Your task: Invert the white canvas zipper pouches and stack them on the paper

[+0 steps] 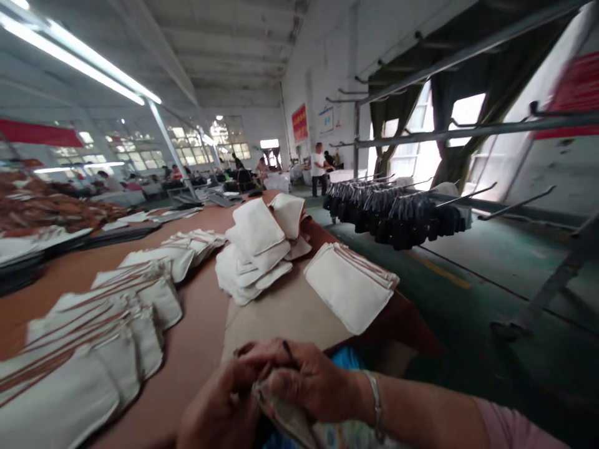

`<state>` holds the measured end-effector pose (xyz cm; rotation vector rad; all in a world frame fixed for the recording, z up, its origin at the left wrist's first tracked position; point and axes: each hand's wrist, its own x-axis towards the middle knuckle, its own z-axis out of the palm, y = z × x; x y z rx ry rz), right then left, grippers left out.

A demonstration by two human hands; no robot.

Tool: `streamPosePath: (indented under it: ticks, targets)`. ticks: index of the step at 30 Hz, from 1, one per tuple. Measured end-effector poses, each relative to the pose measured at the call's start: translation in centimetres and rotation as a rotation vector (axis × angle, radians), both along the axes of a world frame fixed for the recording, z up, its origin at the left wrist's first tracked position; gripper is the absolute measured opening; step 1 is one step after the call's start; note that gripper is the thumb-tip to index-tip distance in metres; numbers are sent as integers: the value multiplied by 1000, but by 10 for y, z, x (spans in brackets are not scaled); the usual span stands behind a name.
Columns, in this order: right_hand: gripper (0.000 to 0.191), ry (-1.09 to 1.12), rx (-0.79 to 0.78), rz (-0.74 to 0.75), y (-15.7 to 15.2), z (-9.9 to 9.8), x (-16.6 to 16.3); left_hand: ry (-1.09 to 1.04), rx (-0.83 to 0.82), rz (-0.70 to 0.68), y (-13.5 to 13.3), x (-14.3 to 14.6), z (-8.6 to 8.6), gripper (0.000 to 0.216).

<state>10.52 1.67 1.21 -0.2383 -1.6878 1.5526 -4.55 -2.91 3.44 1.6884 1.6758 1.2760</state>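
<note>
My left hand (219, 408) and my right hand (304, 377) meet at the bottom of the head view, both closed on a small piece of pale fabric (281, 418) with a thin dark cord running over the right fingers. A bracelet circles my right wrist. Just beyond my hands lies a sheet of cardboard (276, 318) on the brown table (196, 349). A stack of white cloth pouches (350, 284) rests on the table's right edge, nearest my right hand. A looser heap of pouches (259, 252) sits behind it.
Rows of white pouches with brown drawstrings (93, 337) cover the table's left side. Brown goods (47, 209) pile up at far left. A metal rack of dark hanging items (397, 212) stands right of the table above a green floor. Other people work at the hall's far end.
</note>
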Motion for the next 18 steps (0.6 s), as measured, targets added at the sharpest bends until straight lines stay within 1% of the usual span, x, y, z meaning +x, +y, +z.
streamPosePath:
  ticks: [2, 4, 6, 9, 11, 14, 16, 18]
  targets:
    - [48, -20, 72, -116, -3, 2, 2, -56, -143, -52, -20, -6, 7, 22]
    - [34, -74, 107, -173, 0, 2, 8, -135, -261, -131, -25, -11, 11, 22]
    - [26, -119, 127, -154, 6, 1, 16, -213, -347, -241, -22, -17, 11, 24]
    - [29, -202, 161, -69, 14, -1, 32, -323, -437, -438, -16, -31, 6, 24]
    - [29, -293, 191, -50, 17, -1, 40, -354, -472, -512, -13, -39, 5, 23]
    - [28, -399, 229, -21, 19, -3, 46, -298, -527, -550, -5, -42, 5, 36]
    - [27, -423, 244, -38, 19, -5, 47, -239, -539, -541, 2, -36, 4, 32]
    - [23, -438, 261, -111, 18, -7, 48, -211, -535, -515, 7, -27, 2, 28]
